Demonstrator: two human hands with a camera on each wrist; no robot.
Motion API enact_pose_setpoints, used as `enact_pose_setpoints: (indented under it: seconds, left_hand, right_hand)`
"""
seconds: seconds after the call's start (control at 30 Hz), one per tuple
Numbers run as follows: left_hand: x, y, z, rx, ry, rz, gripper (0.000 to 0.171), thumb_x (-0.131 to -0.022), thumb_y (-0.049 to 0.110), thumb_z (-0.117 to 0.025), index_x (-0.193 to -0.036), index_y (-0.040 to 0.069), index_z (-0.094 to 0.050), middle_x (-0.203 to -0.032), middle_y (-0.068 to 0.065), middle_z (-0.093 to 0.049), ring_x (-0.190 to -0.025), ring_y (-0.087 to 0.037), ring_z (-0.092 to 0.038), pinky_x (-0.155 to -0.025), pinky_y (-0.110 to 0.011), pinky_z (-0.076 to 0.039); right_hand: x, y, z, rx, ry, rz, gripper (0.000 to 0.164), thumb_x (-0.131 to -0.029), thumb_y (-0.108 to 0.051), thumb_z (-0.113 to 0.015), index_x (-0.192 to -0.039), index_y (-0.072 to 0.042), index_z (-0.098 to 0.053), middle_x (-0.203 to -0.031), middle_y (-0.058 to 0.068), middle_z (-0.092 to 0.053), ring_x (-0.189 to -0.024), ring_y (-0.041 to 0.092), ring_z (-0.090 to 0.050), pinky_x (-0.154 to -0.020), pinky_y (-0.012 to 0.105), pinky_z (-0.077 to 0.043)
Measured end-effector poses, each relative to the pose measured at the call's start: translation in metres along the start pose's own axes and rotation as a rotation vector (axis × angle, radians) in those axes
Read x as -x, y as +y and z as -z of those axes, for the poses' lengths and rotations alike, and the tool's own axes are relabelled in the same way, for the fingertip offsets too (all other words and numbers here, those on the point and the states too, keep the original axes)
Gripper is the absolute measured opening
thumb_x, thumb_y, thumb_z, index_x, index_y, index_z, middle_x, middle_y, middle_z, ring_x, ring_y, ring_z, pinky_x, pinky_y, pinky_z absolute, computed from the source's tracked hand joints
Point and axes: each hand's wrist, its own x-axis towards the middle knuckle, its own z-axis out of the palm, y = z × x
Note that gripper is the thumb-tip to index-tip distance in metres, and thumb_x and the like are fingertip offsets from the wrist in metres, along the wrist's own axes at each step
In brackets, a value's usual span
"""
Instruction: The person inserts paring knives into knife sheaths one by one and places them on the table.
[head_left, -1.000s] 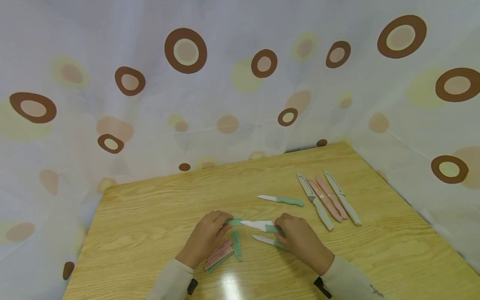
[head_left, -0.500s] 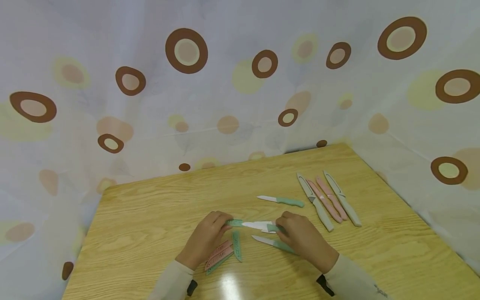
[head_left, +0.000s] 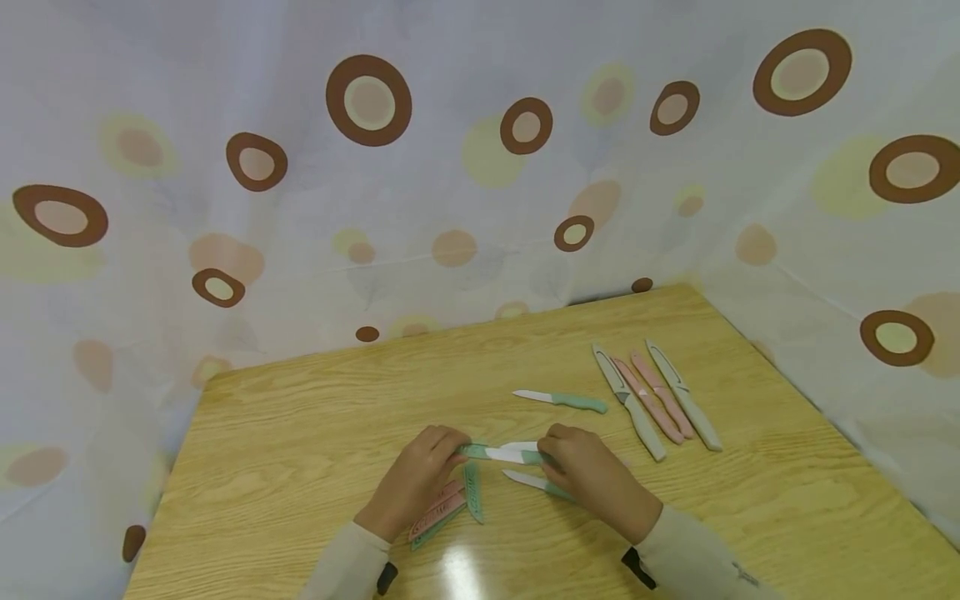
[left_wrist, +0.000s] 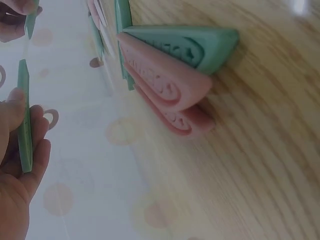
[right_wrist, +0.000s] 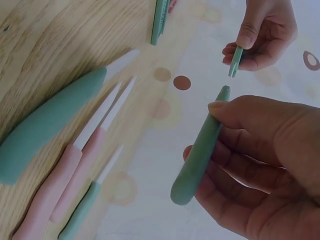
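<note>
Head view shows the left hand (head_left: 415, 482) pinching a narrow mint-green plastic blade sheath (head_left: 474, 451) between thumb and fingers. Opposite, the right hand (head_left: 600, 477) grips the green handle of a white-bladed knife (head_left: 504, 455), thumb and fingers closed around it; the blade points toward the sheath's end, though I cannot tell whether its tip is inside. Both are held above the wood-grain table (head_left: 322, 450). Below the left hand lie embossed pink sheaths (left_wrist: 167, 75) and green sheaths (left_wrist: 212, 47), overlapping. The right wrist view shows two pink-handled white-bladed knives (right_wrist: 52, 192) lying between two green-handled ones (right_wrist: 57, 117).
</note>
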Motion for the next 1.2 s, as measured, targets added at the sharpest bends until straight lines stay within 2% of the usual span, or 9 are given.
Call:
enact_pose_setpoints:
  seconds: [0.23,0.43,0.67,0.83,0.97,1.1,1.2]
  left_hand:
    - [-0.001,0.005,-0.005,0.002,-0.02,-0.02,0.025,-0.082,0.002,-0.067,-0.106,0.003,-0.058,-0.104,-0.001,-0.059,-0.094,-0.011,-0.055,-0.087,-0.012,-0.04]
    - [-0.004,0.01,-0.007,-0.026,-0.034,-0.048,0.026,-0.082,0.001,-0.067,-0.107,0.003,-0.057,-0.105,-0.002,-0.057,-0.092,-0.011,-0.053,-0.084,-0.012,-0.041]
    - [-0.008,0.008,-0.004,-0.047,-0.041,-0.041,0.024,-0.084,0.003,-0.066,-0.107,0.003,-0.059,-0.106,-0.001,-0.057,-0.096,-0.01,-0.053,-0.087,-0.012,-0.039]
    - [-0.012,0.006,-0.004,-0.08,-0.072,-0.027,0.023,-0.086,0.007,-0.064,-0.108,0.005,-0.058,-0.106,-0.001,-0.059,-0.096,-0.01,-0.054,-0.087,-0.015,-0.041]
    - [-0.012,0.008,-0.011,-0.152,-0.154,0.039,0.032,-0.089,0.015,-0.063,-0.117,0.003,-0.055,-0.112,-0.005,-0.059,-0.101,-0.016,-0.056,-0.089,-0.024,-0.044]
    - [-0.007,0.008,-0.016,-0.218,-0.221,0.185,0.038,-0.094,0.023,-0.056,-0.124,0.0,-0.053,-0.118,-0.011,-0.057,-0.108,-0.023,-0.054,-0.093,-0.033,-0.043]
    - [-0.002,0.006,-0.016,-0.288,-0.243,0.26,0.034,-0.094,0.027,-0.054,-0.118,0.002,-0.058,-0.113,-0.011,-0.06,-0.106,-0.026,-0.054,-0.089,-0.038,-0.046]
  right_hand:
    - [-0.008,-0.007,-0.007,0.082,0.009,0.059,0.012,-0.076,-0.006,-0.073,-0.084,0.0,-0.066,-0.081,0.005,-0.061,-0.069,0.015,-0.058,-0.063,0.019,-0.05]
    - [-0.014,-0.016,-0.007,0.159,-0.001,0.069,0.013,-0.076,-0.01,-0.074,-0.083,-0.003,-0.066,-0.081,0.005,-0.062,-0.068,0.014,-0.059,-0.064,0.019,-0.05]
    - [-0.017,-0.015,-0.004,0.103,0.047,0.054,0.01,-0.076,-0.007,-0.073,-0.081,-0.003,-0.066,-0.079,0.003,-0.06,-0.066,0.012,-0.057,-0.059,0.018,-0.048]
    - [-0.018,-0.011,-0.008,0.113,0.06,0.022,0.009,-0.076,-0.008,-0.073,-0.081,-0.003,-0.067,-0.076,0.002,-0.06,-0.063,0.01,-0.055,-0.056,0.018,-0.047]
    - [-0.011,-0.003,-0.013,0.138,0.018,-0.055,0.006,-0.076,-0.008,-0.071,-0.076,-0.006,-0.066,-0.071,-0.001,-0.057,-0.059,0.009,-0.051,-0.052,0.018,-0.045]
    - [0.004,0.018,-0.012,0.139,-0.02,-0.154,0.008,-0.075,-0.008,-0.072,-0.072,-0.008,-0.065,-0.068,-0.003,-0.054,-0.059,0.009,-0.048,-0.05,0.02,-0.044]
    - [0.014,0.042,-0.004,0.122,-0.023,-0.236,0.014,-0.075,-0.017,-0.076,-0.074,-0.007,-0.066,-0.069,-0.002,-0.055,-0.06,0.01,-0.05,-0.052,0.022,-0.046]
